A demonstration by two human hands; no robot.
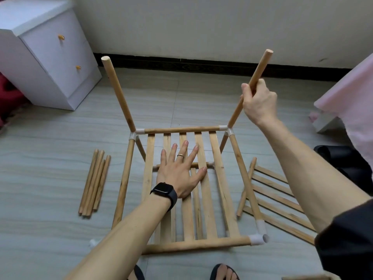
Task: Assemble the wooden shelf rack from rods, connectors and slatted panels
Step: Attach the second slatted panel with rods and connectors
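I think I am seating the upright rod point(260, 67): my right grip point(259, 102) grasps it. My left grip point(179, 174), released, steadies the slatted panel point(214, 178). Next it needs a firm push down.

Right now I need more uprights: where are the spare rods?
Head view: the spare rods lie bundled on the floor left of the rack frame, nearer than the white drawer cabinet.

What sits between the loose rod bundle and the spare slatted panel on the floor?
Head view: the part-built rack, left hand pressing flat on its slats, right hand gripping its far-right upright rod. Otherwise bare floor.
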